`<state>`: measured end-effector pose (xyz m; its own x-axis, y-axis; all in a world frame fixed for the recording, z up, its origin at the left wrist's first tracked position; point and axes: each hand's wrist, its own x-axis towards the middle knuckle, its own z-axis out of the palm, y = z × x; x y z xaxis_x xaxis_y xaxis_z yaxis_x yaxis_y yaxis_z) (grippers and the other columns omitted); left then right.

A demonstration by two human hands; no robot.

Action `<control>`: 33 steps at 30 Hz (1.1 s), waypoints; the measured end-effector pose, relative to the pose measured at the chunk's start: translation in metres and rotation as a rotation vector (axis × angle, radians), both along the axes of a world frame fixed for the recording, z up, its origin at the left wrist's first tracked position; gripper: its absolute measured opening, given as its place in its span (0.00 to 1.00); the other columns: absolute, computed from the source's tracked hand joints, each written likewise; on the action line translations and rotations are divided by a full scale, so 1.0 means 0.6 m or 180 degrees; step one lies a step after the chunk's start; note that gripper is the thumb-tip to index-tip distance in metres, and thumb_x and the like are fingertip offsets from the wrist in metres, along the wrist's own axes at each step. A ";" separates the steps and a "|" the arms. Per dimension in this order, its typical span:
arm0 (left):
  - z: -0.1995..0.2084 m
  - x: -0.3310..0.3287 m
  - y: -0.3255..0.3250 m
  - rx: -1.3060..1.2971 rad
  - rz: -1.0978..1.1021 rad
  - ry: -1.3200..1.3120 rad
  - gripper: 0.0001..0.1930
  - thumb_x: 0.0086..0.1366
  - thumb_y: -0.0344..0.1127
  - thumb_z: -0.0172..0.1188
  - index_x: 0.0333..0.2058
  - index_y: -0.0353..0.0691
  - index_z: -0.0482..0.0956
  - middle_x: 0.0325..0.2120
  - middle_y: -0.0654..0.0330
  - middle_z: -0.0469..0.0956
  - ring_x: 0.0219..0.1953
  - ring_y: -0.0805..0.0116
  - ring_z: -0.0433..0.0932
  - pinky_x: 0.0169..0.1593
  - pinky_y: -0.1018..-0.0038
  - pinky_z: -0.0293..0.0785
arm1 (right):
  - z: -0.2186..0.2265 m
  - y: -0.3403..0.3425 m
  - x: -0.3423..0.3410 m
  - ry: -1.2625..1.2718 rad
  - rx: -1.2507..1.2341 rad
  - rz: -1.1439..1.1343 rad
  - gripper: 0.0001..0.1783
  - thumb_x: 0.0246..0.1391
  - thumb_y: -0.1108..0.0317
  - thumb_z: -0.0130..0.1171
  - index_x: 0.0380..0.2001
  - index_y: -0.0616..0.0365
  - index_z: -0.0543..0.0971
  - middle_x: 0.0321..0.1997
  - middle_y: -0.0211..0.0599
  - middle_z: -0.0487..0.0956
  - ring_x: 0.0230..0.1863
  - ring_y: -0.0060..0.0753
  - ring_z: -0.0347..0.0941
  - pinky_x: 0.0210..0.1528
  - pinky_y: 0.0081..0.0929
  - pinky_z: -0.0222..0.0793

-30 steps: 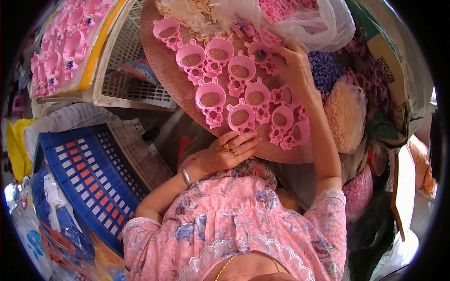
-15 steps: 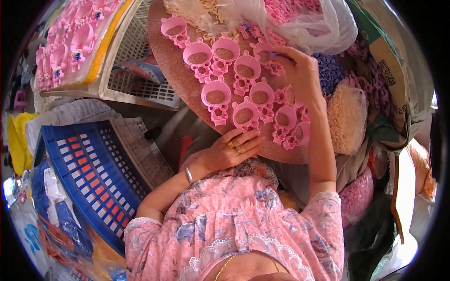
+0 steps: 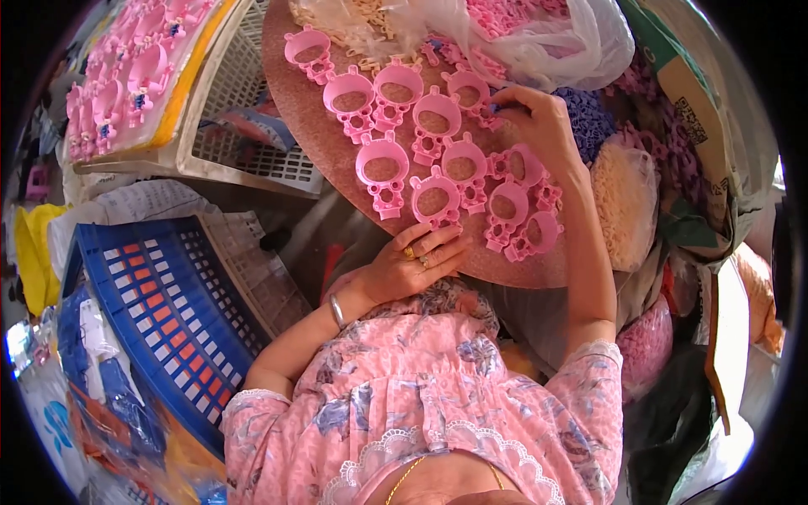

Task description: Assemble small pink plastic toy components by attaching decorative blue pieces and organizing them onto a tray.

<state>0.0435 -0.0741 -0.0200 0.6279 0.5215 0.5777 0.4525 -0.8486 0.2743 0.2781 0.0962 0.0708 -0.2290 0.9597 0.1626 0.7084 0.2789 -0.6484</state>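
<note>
Several pink plastic pieces (image 3: pixel 383 158), each a wide ring with small ears and a small openwork figure attached, lie spread on a brown round board (image 3: pixel 316 126). My left hand (image 3: pixel 425 252) rests at the board's near edge, fingers stretched out, beside the closest pink ring piece (image 3: pixel 435 198). Toward the far right of the board, my right hand (image 3: pixel 539 122) has its fingers bent and drawn together at the lower side of another pink ring piece (image 3: pixel 468 87). What sits between those fingertips is hidden. My right forearm passes beside the rightmost pink ring pieces (image 3: pixel 539 229).
Bags of pink bits (image 3: pixel 497 15), cream bits (image 3: pixel 623 206) and loose blue bits (image 3: pixel 587 122) border the board. Leftward stand a white crate (image 3: pixel 252 177) with a tray of finished-looking pink pieces (image 3: pixel 147 71) and a blue basket (image 3: pixel 160 320).
The board's pieces appear shifted slightly left and up. My right forearm has moved a little right, uncovering more of the right-hand pieces. My left hand has hardly moved.
</note>
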 end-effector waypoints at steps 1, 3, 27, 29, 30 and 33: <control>0.002 0.000 0.001 -0.0014 0.0003 -0.0014 0.13 0.58 0.36 0.63 0.43 0.48 0.84 0.52 0.69 0.79 0.60 0.70 0.72 0.67 0.65 0.53 | 0.000 0.004 0.000 -0.0232 0.0218 0.0317 0.12 0.48 0.81 0.63 0.39 0.63 0.82 0.37 0.38 0.82 0.35 0.34 0.77 0.41 0.27 0.71; 0.002 -0.001 0.002 0.0025 0.0000 0.0042 0.13 0.58 0.36 0.63 0.43 0.48 0.84 0.53 0.69 0.79 0.60 0.70 0.72 0.67 0.65 0.53 | 0.004 0.011 -0.002 -0.0460 0.0433 0.0646 0.14 0.47 0.82 0.61 0.40 0.63 0.82 0.39 0.41 0.81 0.39 0.41 0.77 0.43 0.31 0.71; 0.002 0.000 0.009 -0.0007 -0.0051 0.0000 0.13 0.58 0.35 0.61 0.42 0.48 0.84 0.54 0.68 0.78 0.61 0.70 0.70 0.67 0.66 0.54 | 0.007 -0.017 0.028 -0.0057 0.0032 -0.0296 0.11 0.52 0.77 0.58 0.40 0.65 0.81 0.37 0.46 0.82 0.40 0.48 0.80 0.44 0.32 0.74; 0.004 0.002 0.008 -0.0065 -0.0092 -0.0032 0.12 0.56 0.36 0.65 0.40 0.48 0.84 0.53 0.69 0.79 0.60 0.71 0.71 0.67 0.66 0.53 | -0.010 -0.011 0.072 -0.0546 0.0388 -0.0706 0.12 0.51 0.77 0.59 0.40 0.63 0.81 0.37 0.46 0.82 0.40 0.49 0.80 0.44 0.33 0.74; 0.003 0.001 0.007 -0.0007 -0.0014 -0.0003 0.12 0.56 0.37 0.65 0.41 0.48 0.84 0.53 0.69 0.79 0.60 0.71 0.71 0.67 0.67 0.53 | -0.014 -0.010 0.084 -0.1015 0.0716 -0.1057 0.12 0.50 0.76 0.60 0.40 0.62 0.82 0.37 0.47 0.82 0.39 0.50 0.80 0.43 0.34 0.74; -0.004 0.003 0.003 0.0096 0.0074 0.0077 0.14 0.56 0.38 0.67 0.42 0.48 0.83 0.54 0.70 0.78 0.60 0.71 0.70 0.67 0.67 0.53 | -0.019 -0.018 0.110 -0.1121 0.0465 -0.0927 0.12 0.48 0.76 0.61 0.38 0.60 0.83 0.36 0.47 0.81 0.38 0.52 0.79 0.43 0.36 0.74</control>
<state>0.0452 -0.0724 -0.0222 0.6299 0.5187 0.5781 0.4784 -0.8455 0.2374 0.3441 0.0852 0.0593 -0.0193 0.9650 0.2615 0.9401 0.1065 -0.3237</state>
